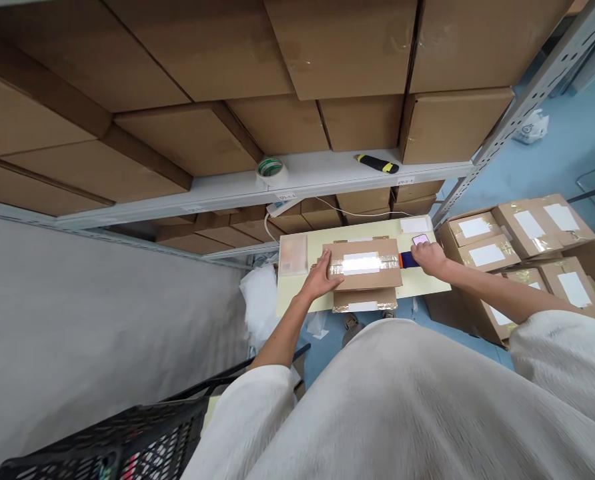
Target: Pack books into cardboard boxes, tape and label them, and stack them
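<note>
Left hand (320, 277) has its thumb spread away from the fingers and rests against the left end of a taped cardboard carton (372, 281), just right of the frame's centre. A white label (361, 263) and shiny clear tape run along its upper face. Right hand (429, 259) is curled tightly around a dark blue tool with an orange edge (408, 259), which meets the carton's right end; the fingers hide much of it.

Both are over a pale yellow tabletop (422, 285), and a second carton (365, 299) shows just below the first in the frame. Along the metal shelf (322, 170) at upper centre lie a tape roll (272, 172) and a black-and-yellow utility knife (377, 164). Labelled cartons (532, 227) fill much of a large open box (470, 327) at the right; a black plastic crate (152, 433) occupies the lower left.
</note>
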### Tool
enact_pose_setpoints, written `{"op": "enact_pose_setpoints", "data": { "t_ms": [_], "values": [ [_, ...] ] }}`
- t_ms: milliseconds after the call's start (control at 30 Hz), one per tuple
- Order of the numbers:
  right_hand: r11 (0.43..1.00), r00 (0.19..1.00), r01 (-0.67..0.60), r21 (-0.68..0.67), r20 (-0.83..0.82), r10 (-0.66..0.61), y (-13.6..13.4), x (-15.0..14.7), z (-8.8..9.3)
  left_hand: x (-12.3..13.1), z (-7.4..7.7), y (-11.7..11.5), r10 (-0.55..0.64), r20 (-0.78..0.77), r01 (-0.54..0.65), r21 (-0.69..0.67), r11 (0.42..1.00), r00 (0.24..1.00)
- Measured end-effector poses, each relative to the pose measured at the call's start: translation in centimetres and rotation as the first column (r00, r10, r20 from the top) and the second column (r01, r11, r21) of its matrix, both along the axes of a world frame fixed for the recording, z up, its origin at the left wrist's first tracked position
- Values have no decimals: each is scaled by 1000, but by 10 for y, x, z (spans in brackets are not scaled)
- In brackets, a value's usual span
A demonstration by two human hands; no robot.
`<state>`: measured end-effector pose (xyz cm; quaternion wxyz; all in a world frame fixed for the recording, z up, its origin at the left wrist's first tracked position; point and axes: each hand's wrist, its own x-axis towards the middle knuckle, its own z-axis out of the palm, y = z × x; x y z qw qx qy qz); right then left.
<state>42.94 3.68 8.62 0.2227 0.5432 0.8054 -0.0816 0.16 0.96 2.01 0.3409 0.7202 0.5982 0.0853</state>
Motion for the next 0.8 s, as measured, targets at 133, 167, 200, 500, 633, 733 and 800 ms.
{"op": "enact_pose_setpoints", "data": {
  "t_ms": [133,167,200,500,633,733,800],
  "values": [
    [999,997,3,34,73,-5,-11,-12,-7,-2,-3,2,-19,-7,19,0,1000,1000],
    [999,996,-3,38,92,0,-13,-15,-10,-2,-4,2,-27,-8,27,2,1000,1000],
    [999,994,-8,35,107,4,-16,-19,-13,-2,-4,2,-35,-11,35,4,999,999],
    [912,927,374,-169,44,-372,-6,18,-37,2,0,1,-53,-15,52,-23,998,999],
    [659,687,618,-430,-114,-718,-16,48,-44,-1,-4,2,-49,17,49,-13,999,999],
    [488,450,686,-539,-213,-868,-33,51,-55,-3,-5,2,-56,18,56,-15,998,998],
    [450,376,693,-563,-250,-892,-45,47,-63,-3,-4,2,-58,7,58,-22,998,998]
  ]
}}
